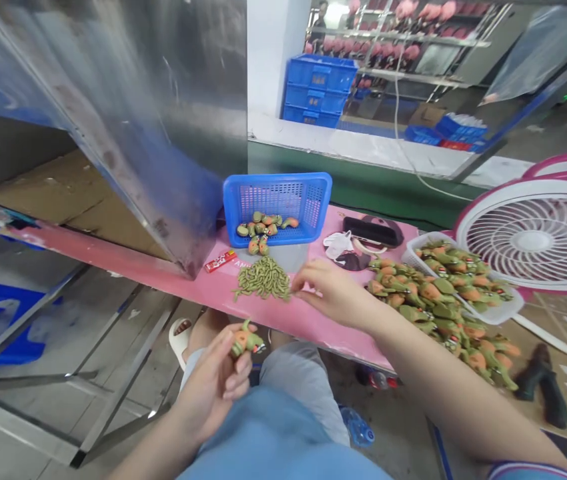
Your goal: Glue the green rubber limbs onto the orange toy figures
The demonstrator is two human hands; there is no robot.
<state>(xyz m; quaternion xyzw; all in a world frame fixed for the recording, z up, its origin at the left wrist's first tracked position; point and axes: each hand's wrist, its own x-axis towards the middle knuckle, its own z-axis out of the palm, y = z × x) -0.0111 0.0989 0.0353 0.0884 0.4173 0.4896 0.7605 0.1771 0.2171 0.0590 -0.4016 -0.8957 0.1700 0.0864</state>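
My left hand point(221, 367) is closed around a small green-and-orange toy figure point(244, 341), holding it above my lap. On the pink table point(198, 288) lies a heap of thin, curved green pieces point(263, 278). At the right edge of this heap is my right hand point(321, 287), thumb and fingers pinched together; whatever is between the tips is too small to make out. Behind the heap a blue basket point(278, 179) stands tipped toward me, with several similar figures point(266, 225) in it and at its lip.
On the right, many green-and-orange figures point(428, 293) lie piled beside and in a white basket point(508, 303). A pink-and-white fan point(533, 233) stands behind them. A metal cabinet point(163, 100) borders the left. A red packet point(220, 261) and a black case point(372, 231) lie on the table.
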